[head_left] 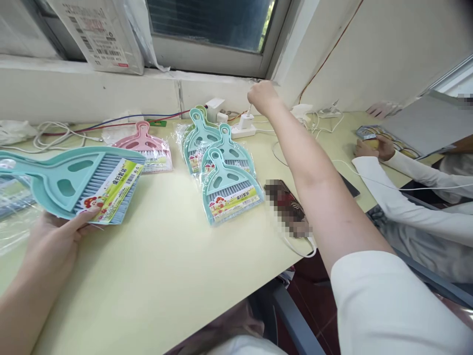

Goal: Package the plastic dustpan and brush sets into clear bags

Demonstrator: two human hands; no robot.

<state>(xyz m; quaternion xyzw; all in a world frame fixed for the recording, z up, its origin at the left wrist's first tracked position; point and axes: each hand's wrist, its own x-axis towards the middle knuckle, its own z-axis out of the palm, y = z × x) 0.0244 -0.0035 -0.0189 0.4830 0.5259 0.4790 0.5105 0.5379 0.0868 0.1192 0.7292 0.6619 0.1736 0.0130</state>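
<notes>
A turquoise dustpan with a blue-grey brush and a yellow-green label (pixel 79 180) is gripped by my left hand (pixel 61 236), its thumb on the label. My right hand (pixel 263 97) is stretched far out above the table's back edge, closed, near a white plug and power strip (pixel 244 129); whether it holds anything is hidden. Between the hands lie several wrapped turquoise dustpan sets, the nearest (pixel 231 192) overlapping those behind. A pink set (pixel 144 148) lies behind the held dustpan. Another wrapped set (pixel 15 197) shows at the left edge.
A phone (pixel 288 207) with a white cable lies near the table's (pixel 158 276) front edge, beneath my right arm. Cables run along the wall. On the right, a person in white sleeves (pixel 395 192) holds a small yellow item. A wrapped package (pixel 99 37) leans at the window.
</notes>
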